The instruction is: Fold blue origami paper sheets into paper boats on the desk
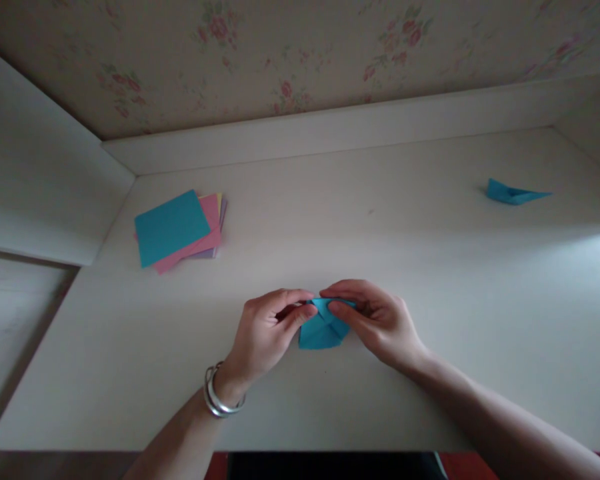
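A partly folded piece of blue paper (321,331) is held just above the white desk (430,300), a little in front of me. My left hand (265,333), with a silver bangle on its wrist, pinches the paper's left upper edge between thumb and fingers. My right hand (375,320) pinches the right upper edge, its fingers curled over the top fold. The two hands nearly touch above the paper, and their fingers hide its top part.
A fanned stack of coloured paper squares (177,230), blue on top with pink, yellow and purple below, lies at the back left. A folded blue paper boat (513,193) rests at the far right. Raised white panels border the desk at left and back.
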### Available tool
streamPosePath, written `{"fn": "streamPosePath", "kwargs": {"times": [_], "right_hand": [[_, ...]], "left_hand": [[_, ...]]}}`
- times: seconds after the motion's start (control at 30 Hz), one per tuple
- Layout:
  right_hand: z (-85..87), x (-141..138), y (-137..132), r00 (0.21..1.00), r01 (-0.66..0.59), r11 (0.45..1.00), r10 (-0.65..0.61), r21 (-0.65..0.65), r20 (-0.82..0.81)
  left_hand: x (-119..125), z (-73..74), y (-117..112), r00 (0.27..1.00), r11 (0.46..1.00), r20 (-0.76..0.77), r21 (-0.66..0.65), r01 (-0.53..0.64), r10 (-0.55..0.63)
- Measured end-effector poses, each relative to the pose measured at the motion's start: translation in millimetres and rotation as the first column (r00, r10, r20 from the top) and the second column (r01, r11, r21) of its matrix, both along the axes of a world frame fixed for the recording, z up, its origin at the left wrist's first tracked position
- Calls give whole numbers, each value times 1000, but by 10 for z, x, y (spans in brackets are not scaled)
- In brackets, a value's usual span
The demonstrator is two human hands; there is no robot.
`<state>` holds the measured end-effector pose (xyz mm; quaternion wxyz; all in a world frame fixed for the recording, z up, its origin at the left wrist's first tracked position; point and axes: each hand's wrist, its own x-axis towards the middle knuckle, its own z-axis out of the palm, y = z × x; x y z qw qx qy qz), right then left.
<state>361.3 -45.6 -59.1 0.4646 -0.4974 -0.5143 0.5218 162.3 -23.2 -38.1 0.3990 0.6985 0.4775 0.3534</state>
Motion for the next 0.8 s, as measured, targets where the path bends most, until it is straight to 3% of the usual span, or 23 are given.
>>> {"fn": "streamPosePath", "kwargs": {"times": [0.17, 0.53, 0.8], "right_hand": [[-21, 19, 51, 985, -38, 996, 24, -76, -172], [-37, 41, 102, 975, -71, 990, 42, -126, -219], [-30, 48, 112, 967, -85, 984, 43, -156, -250]], "left_hand": [[-8, -28, -31, 1000, 998, 18, -66, 10, -9], [-19, -67, -25, 994, 960, 108, -281, 14, 18], [-11, -49, -11, 990, 949, 136, -316, 6, 39]]}}
